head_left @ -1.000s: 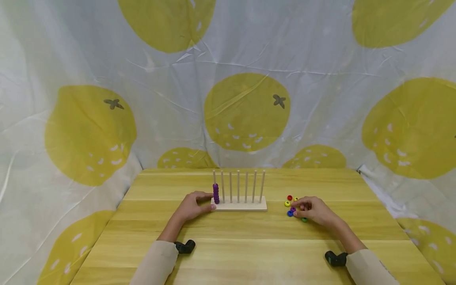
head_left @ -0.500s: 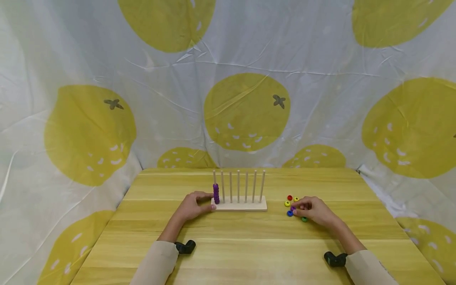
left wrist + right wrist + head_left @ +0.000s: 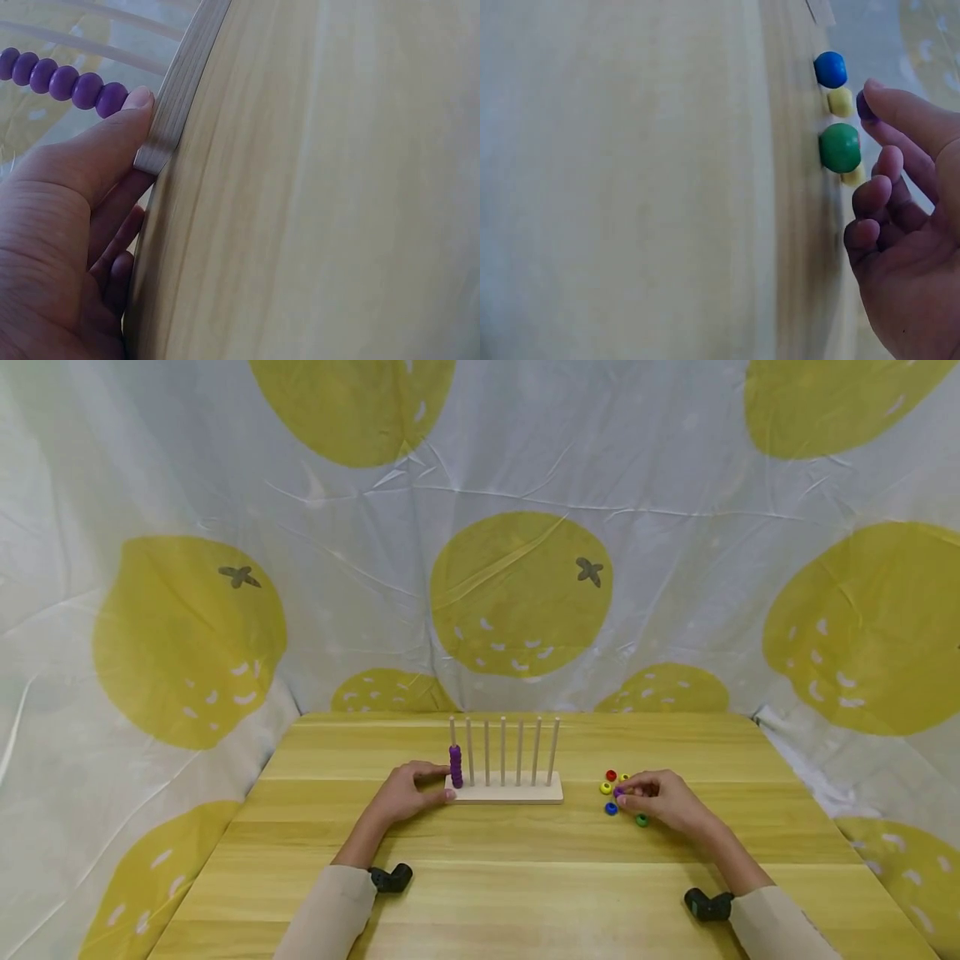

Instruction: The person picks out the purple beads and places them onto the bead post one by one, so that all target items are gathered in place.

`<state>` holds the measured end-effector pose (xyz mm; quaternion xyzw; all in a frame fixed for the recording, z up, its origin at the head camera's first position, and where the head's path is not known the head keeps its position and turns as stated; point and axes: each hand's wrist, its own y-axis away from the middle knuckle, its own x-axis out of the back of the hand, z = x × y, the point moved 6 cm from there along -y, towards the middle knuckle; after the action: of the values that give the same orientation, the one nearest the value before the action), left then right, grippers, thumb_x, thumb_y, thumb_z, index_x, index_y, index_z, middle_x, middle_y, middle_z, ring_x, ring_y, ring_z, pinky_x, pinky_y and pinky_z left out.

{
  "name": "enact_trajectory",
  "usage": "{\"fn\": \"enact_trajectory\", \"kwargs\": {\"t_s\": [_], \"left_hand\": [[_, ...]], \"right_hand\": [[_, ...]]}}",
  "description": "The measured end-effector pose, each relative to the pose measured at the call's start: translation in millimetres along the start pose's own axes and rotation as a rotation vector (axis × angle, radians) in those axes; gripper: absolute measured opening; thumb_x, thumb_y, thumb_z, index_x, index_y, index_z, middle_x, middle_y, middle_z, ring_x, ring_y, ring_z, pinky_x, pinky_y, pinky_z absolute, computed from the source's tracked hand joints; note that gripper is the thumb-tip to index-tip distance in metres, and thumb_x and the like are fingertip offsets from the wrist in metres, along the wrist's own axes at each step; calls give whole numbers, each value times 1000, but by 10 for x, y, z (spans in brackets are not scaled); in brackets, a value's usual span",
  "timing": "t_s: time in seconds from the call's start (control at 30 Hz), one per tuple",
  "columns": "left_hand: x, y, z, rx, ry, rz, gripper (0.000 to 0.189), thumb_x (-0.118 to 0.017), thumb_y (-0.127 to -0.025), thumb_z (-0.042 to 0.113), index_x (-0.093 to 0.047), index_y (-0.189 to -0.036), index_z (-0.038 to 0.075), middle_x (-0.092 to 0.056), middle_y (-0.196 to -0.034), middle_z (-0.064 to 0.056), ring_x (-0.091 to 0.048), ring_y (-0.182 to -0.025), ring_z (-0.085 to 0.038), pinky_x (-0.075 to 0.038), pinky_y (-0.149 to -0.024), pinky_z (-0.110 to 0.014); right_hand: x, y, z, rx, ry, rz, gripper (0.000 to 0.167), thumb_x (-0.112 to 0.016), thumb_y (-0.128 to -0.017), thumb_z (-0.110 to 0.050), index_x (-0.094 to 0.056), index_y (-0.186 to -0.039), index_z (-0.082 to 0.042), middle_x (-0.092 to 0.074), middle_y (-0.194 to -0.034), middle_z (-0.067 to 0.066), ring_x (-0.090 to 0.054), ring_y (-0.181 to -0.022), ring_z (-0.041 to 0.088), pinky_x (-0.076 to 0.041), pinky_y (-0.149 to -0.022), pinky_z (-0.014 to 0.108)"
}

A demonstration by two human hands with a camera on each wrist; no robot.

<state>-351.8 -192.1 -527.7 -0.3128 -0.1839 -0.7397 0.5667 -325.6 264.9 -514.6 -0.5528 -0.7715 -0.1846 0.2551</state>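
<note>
At the left end of the wooden peg rack (image 3: 510, 795), my left hand (image 3: 405, 792) grips the base, its thumb on the upper face. Several purple beads (image 3: 456, 768) are stacked on the leftmost upright peg; the other pegs are bare. My right hand (image 3: 663, 802) pinches one purple bead (image 3: 865, 108) between thumb and forefinger, apart from the table in the right wrist view. Its other fingers are curled loosely. Around that hand lie a blue bead (image 3: 611, 808), a green bead (image 3: 642, 820), a red bead (image 3: 611, 775) and yellow beads (image 3: 606, 788), one partly hidden.
The pale wooden table (image 3: 510, 893) carries the rack near its far side, with the loose beads to the right. Behind it hangs a white curtain (image 3: 375, 577) with large yellow fruit prints. A black wrist-worn device (image 3: 708, 905) sits at each cuff.
My right hand has taken hold of the purple bead, which lay beside the blue one, and raised it slightly. The left hand stays on the rack.
</note>
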Motion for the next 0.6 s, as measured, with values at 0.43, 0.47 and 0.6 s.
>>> {"fn": "enact_trajectory", "kwargs": {"t_s": [0.43,0.47,0.6], "left_hand": [[-5,7,-17,1,0,1,53,-84,-84,49,-73,-130,26,-69,-135,-5,-58,-134,-34,-43,-115,-56],[-7,4,-19,0,-2,1,52,-84,-84,49,-73,-130,26,-69,-135,-5,-58,-134,-34,-43,-115,-56],[-9,1,-20,-1,-8,4,52,-84,-84,49,-73,-130,26,-69,-135,-5,-58,-134,-33,-43,-114,-56]], "right_hand": [[159,-143,-379,66,53,24,28,-74,-97,-30,-77,-118,-12,-52,-76,4,-40,-61,8,-36,-52,26],[176,-154,-424,70,52,25,28,-74,-97,-30,-77,-118,-12,-51,-76,4,-40,-60,9,-35,-52,26],[251,-202,-623,97,52,30,30,-73,-97,-33,-76,-118,-12,-50,-75,5,-38,-59,10,-35,-52,28]]}}
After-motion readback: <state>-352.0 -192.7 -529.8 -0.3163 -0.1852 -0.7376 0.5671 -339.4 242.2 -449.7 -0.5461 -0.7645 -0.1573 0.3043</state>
